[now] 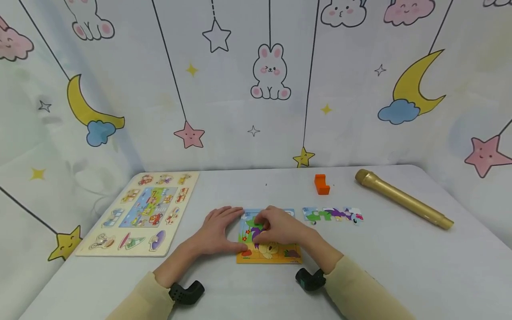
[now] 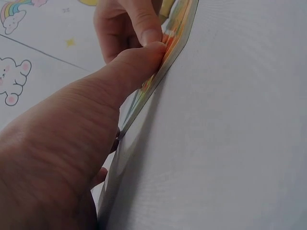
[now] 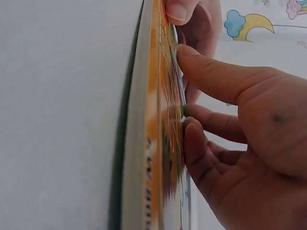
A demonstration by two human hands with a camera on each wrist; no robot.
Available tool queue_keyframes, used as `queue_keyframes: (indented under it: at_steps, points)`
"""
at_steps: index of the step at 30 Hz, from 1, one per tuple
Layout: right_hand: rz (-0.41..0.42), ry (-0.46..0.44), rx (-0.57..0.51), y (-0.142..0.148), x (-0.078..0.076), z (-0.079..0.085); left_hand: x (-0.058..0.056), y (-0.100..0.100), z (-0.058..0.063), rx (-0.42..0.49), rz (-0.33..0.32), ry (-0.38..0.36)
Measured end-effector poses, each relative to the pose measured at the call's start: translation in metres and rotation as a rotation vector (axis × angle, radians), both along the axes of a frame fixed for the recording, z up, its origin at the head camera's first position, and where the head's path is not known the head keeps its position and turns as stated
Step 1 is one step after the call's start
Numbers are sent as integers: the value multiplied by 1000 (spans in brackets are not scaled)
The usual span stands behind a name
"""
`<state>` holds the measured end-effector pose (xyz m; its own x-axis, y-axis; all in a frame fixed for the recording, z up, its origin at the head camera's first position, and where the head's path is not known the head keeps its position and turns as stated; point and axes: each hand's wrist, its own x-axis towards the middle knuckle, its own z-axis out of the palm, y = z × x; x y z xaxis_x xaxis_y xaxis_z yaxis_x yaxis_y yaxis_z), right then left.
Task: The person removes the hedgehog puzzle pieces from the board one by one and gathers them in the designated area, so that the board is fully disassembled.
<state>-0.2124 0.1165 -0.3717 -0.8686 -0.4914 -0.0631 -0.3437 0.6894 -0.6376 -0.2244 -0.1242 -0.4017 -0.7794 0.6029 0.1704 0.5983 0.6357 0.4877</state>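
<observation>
A small jigsaw puzzle board [image 1: 268, 260] with an orange lower edge lies on the table in front of me. My left hand [image 1: 214, 233] rests at its left side, fingers extended toward the far corner and thumb on the orange border. Over the middle of the board, my right hand [image 1: 280, 226] bends its fingers and thumb about a purple and green puzzle piece [image 1: 256, 232]. The right wrist view shows the right thumb [image 3: 206, 67] and fingertips close against the picture surface, with the hand hiding much of the piece.
Several joined puzzle pieces [image 1: 334, 215] lie right of the board. Behind them stands an orange block [image 1: 321, 184], and a gold microphone-shaped stick [image 1: 404, 200] lies at the far right. A wooden peg puzzle [image 1: 160, 249] with vehicle pictures occupies the table's left side.
</observation>
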Motion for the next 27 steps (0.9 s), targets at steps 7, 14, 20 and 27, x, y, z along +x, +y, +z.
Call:
queue_keyframes:
  at_steps: [7,14,20,27]
  points:
    - [-17,-6,42,-7,3,4,-1,-2,1,-3,-6,13]
    - [-33,-13,49,-10,3,1,0,-2,0,5,-5,-10]
    - [-37,-45,-10,-11,4,2,-2,-2,-1,6,-7,-19]
    - [-20,-30,-24,-10,4,1,-3,-1,-1,1,-4,-29]
